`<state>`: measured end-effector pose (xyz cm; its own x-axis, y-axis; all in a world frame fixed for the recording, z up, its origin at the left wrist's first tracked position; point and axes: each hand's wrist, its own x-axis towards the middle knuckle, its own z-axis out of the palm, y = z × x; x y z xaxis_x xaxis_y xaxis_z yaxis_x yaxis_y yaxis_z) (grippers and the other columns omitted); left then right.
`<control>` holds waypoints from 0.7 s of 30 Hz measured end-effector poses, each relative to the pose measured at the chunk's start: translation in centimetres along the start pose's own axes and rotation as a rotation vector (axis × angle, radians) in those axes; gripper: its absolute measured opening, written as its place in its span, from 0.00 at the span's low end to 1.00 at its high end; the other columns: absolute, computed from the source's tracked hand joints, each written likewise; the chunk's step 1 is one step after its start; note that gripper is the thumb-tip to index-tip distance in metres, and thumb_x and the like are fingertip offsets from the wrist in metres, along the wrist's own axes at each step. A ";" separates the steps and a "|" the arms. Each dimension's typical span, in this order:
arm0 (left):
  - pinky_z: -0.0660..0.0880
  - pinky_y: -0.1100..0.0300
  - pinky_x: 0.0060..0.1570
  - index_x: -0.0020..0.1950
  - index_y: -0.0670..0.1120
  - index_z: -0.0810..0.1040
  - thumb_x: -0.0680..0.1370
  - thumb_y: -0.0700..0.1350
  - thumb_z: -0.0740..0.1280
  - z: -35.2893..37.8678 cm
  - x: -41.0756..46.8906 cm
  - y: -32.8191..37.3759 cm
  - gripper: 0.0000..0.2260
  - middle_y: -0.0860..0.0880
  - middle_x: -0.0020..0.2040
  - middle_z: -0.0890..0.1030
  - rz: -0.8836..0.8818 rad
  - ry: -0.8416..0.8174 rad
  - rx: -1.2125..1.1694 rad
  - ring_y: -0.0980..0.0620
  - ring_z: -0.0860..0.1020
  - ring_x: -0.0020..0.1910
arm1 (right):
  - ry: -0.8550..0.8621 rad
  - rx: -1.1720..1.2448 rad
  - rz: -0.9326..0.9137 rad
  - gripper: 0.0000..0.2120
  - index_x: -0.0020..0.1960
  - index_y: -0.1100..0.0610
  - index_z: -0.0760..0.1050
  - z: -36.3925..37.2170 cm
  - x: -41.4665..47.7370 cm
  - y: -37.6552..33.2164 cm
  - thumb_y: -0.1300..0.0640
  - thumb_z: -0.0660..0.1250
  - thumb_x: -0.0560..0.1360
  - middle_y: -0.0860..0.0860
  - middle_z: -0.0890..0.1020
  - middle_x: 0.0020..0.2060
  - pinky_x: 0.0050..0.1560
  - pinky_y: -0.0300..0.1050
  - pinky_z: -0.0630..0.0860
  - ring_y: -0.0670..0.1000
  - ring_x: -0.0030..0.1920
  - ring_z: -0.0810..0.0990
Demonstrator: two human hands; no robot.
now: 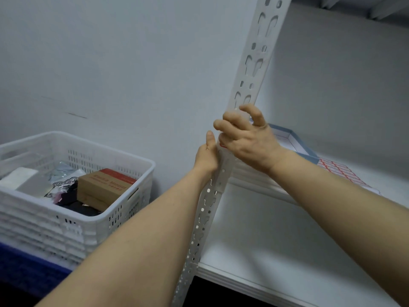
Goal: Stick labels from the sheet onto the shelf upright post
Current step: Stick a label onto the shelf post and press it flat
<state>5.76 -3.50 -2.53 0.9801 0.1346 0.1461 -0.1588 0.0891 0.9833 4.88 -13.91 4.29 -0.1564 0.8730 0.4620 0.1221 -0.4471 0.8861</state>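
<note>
Both of my arms reach to the white perforated metal shelf upright post (254, 63), which runs aslant through the middle of the view, from bottom centre to top right.

Left hand (207, 157): on the post's left flange, just above the level of the upper shelf. Thumb is straight, pointing up, laid against the flange edge. Fingers are behind the metal, so I cannot tell whether they wrap it.

Right hand (247, 140): across the post's front face, just above and beside the left. Back of the hand faces the camera. Fingers are bent in a claw round the post, the index arched highest, the others reaching to the left edge.

A sliver of red (223, 146) shows on the post under the right hand's lower edge, too little to tell what it is.

The white sheet of red-bordered labels (338, 172) lies flat on the upper white shelf board, right of the post and partly behind my right forearm. Just behind it is a shallow white tray with a blue-grey rim (303, 145). The lower white shelf board (265, 235) sits below.

Left of the post is a white slotted plastic basket (124, 209) on top of a blue crate (26, 269). Inside are a brown cardboard box with a red top (104, 185) and mixed packets.
</note>
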 end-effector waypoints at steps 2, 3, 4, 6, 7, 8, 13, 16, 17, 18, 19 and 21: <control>0.72 0.55 0.40 0.57 0.35 0.77 0.82 0.59 0.44 0.0 0.1 0.0 0.32 0.37 0.58 0.78 0.005 -0.004 -0.001 0.41 0.79 0.55 | -0.045 -0.033 -0.064 0.09 0.33 0.54 0.74 0.3 0.0 0.0 0.63 0.64 0.72 0.46 0.80 0.44 0.62 0.49 0.63 0.48 0.53 0.71; 0.69 0.58 0.35 0.55 0.35 0.78 0.82 0.59 0.44 0.0 0.1 0.0 0.32 0.39 0.54 0.80 0.011 -0.005 0.005 0.45 0.80 0.48 | -0.076 -0.047 -0.084 0.08 0.34 0.55 0.75 0.4 -0.1 0.0 0.62 0.64 0.72 0.46 0.79 0.47 0.63 0.49 0.61 0.48 0.55 0.70; 0.65 0.60 0.30 0.52 0.36 0.79 0.82 0.58 0.44 0.0 0.2 -0.1 0.32 0.43 0.46 0.82 0.013 -0.008 0.012 0.48 0.79 0.41 | -0.110 -0.044 -0.090 0.08 0.35 0.55 0.75 0.5 -0.1 0.0 0.62 0.63 0.72 0.46 0.78 0.49 0.65 0.50 0.59 0.48 0.56 0.69; 0.62 0.62 0.26 0.39 0.44 0.76 0.82 0.57 0.45 0.1 0.5 -0.3 0.28 0.51 0.29 0.73 0.016 0.000 0.001 0.54 0.70 0.28 | -0.169 0.035 -0.048 0.10 0.35 0.56 0.76 0.6 0.1 0.0 0.62 0.59 0.72 0.47 0.78 0.51 0.66 0.50 0.56 0.48 0.58 0.68; 0.62 0.64 0.24 0.34 0.47 0.72 0.83 0.56 0.45 0.2 0.5 -0.4 0.25 0.53 0.26 0.69 0.016 0.009 -0.013 0.56 0.67 0.25 | -0.184 0.104 -0.016 0.12 0.34 0.56 0.76 0.6 0.3 0.0 0.63 0.57 0.72 0.48 0.79 0.51 0.66 0.50 0.56 0.48 0.59 0.67; 0.62 0.66 0.22 0.32 0.48 0.69 0.83 0.55 0.46 0.2 0.4 -0.4 0.24 0.54 0.25 0.68 0.016 0.013 -0.023 0.58 0.65 0.22 | -0.196 0.163 -0.006 0.12 0.34 0.57 0.76 0.8 0.4 0.0 0.63 0.56 0.72 0.48 0.79 0.51 0.66 0.49 0.55 0.48 0.59 0.67; 0.63 0.63 0.25 0.32 0.45 0.67 0.83 0.52 0.47 0.0 0.4 -0.4 0.23 0.55 0.19 0.67 0.020 -0.002 -0.005 0.60 0.65 0.18 | -0.126 0.161 0.014 0.07 0.38 0.56 0.76 0.6 0.5 0.0 0.63 0.61 0.72 0.48 0.76 0.50 0.61 0.47 0.60 0.48 0.54 0.68; 0.69 0.57 0.39 0.42 0.43 0.74 0.82 0.60 0.44 -0.1 0.3 -0.4 0.27 0.46 0.34 0.74 0.015 -0.004 0.008 0.49 0.72 0.34 | 0.003 0.361 0.570 0.04 0.43 0.58 0.78 -0.2 0.4 0.1 0.64 0.66 0.70 0.55 0.78 0.49 0.51 0.47 0.70 0.51 0.46 0.72; 0.71 0.57 0.42 0.44 0.43 0.75 0.81 0.60 0.44 -0.1 0.3 -0.4 0.27 0.44 0.38 0.75 0.015 -0.002 -0.010 0.49 0.73 0.38 | 0.028 0.490 0.801 0.06 0.48 0.61 0.77 -0.8 0.5 0.1 0.64 0.65 0.71 0.58 0.76 0.51 0.48 0.44 0.72 0.49 0.43 0.72; 0.71 0.57 0.42 0.45 0.43 0.75 0.82 0.59 0.45 -0.1 0.2 -0.4 0.27 0.44 0.40 0.76 0.018 -0.010 -0.033 0.48 0.74 0.40 | 0.037 0.603 1.003 0.09 0.53 0.63 0.75 -1.2 0.6 0.0 0.65 0.64 0.73 0.60 0.74 0.53 0.47 0.39 0.72 0.46 0.41 0.72; 0.71 0.58 0.41 0.44 0.44 0.76 0.82 0.57 0.46 -0.2 0.1 -0.5 0.25 0.45 0.40 0.77 0.014 -0.024 -0.063 0.49 0.75 0.39 | 0.028 0.682 1.176 0.12 0.57 0.63 0.72 -1.7 0.7 -0.2 0.65 0.62 0.74 0.60 0.72 0.56 0.47 0.35 0.71 0.42 0.41 0.71; 0.71 0.60 0.37 0.42 0.44 0.76 0.81 0.54 0.51 -0.5 -0.4 -0.6 0.21 0.47 0.37 0.78 -0.009 -0.065 -0.123 0.50 0.75 0.36 | -0.020 0.828 1.453 0.15 0.63 0.62 0.68 -1.9 0.6 -1.0 0.64 0.61 0.77 0.56 0.71 0.58 0.54 0.33 0.70 0.41 0.46 0.72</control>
<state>5.45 -3.12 -3.23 0.9866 0.0692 0.1476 -0.1591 0.2107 0.9645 2.78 -13.30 3.72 0.5544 -0.1415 0.8201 0.5955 -0.6210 -0.5097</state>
